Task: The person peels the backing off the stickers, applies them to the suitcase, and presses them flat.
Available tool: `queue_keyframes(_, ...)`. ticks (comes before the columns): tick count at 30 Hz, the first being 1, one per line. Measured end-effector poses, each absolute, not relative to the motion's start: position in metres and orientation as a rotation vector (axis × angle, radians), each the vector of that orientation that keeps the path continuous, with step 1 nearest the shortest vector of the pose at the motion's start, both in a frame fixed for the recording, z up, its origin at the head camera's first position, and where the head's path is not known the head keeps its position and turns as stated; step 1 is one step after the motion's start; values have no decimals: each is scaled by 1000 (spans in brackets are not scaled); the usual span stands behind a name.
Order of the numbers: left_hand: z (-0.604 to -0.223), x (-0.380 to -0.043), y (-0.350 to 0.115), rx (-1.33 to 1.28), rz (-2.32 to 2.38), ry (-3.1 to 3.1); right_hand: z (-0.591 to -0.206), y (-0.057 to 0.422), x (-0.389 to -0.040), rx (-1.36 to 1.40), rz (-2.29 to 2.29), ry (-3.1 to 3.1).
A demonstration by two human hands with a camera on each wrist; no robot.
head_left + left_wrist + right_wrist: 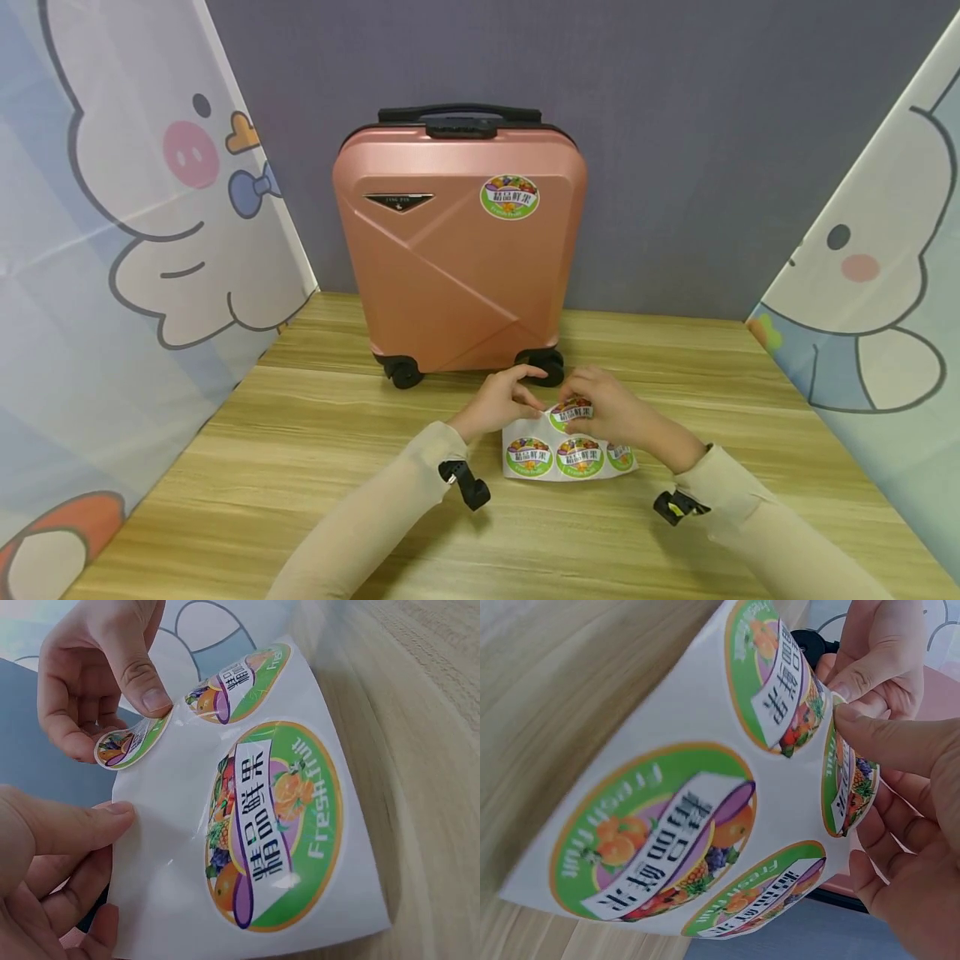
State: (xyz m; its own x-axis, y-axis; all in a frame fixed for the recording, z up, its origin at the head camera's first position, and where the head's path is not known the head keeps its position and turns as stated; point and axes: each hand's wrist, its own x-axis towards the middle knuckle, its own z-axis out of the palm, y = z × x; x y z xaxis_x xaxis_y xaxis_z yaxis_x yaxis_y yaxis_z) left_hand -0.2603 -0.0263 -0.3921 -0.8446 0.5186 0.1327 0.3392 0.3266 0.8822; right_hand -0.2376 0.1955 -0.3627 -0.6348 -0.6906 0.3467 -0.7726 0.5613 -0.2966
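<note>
A white sticker sheet (517,430) with several oval fruit stickers is held between both hands, low in front of the suitcase. My left hand (498,403) pinches its far edge, thumb on the face and fingers behind. My right hand (613,410) pinches one oval sticker (126,748) by its edge; in the left wrist view this sticker curls up off the backing at the sheet's border. Left of it, a patch of backing is bare. The other stickers, such as the large one (656,832), lie flat on the sheet, which bends slightly.
A pink hard-shell suitcase (450,275) stands upright at the back of the wooden table (300,467). One matching oval sticker (510,197) is on its upper right front. A grey panel (675,167) rises behind, and cartoon-printed sheets flank both sides.
</note>
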Motion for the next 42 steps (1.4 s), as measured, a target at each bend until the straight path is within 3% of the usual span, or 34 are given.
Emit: queue_keyframes(42,-397,-264,-26,802,1538,2442,-356,206,-241,1243,765,-2585)
